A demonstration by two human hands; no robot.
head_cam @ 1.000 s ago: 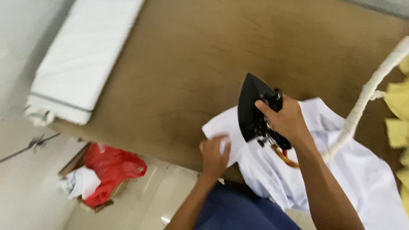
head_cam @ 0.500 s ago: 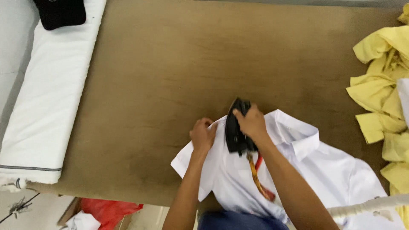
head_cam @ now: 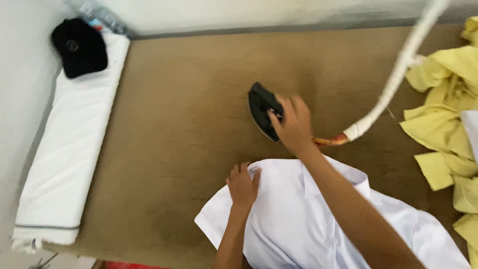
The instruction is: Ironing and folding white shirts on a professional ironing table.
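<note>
1. Half a second earlier the black pointed iron (head_cam: 264, 110) sat on top of the white cotton shirt (head_cam: 308, 219). Now it had moved off the shirt and stood on the bare brown padded tabletop (head_cam: 189, 124), just past the collar.
2. That looked like a pause in the pressing, so the shirt could be fixed or turned.
3. The right hand (head_cam: 295, 124) was wrapped tight around the iron's handle. The iron was under that hand, a bit to its left.
4. The left hand (head_cam: 243, 185) lay on the shirt's sleeve edge, with its fingers bent and pressing down on the cloth.
5. A white wrapped cord (head_cam: 398, 74) ran up from the iron.
6. Yellow cloth pieces (head_cam: 448, 109) lay far right, and a long white pad (head_cam: 74, 149) with a black cap (head_cam: 79, 47) lay far left.
</note>
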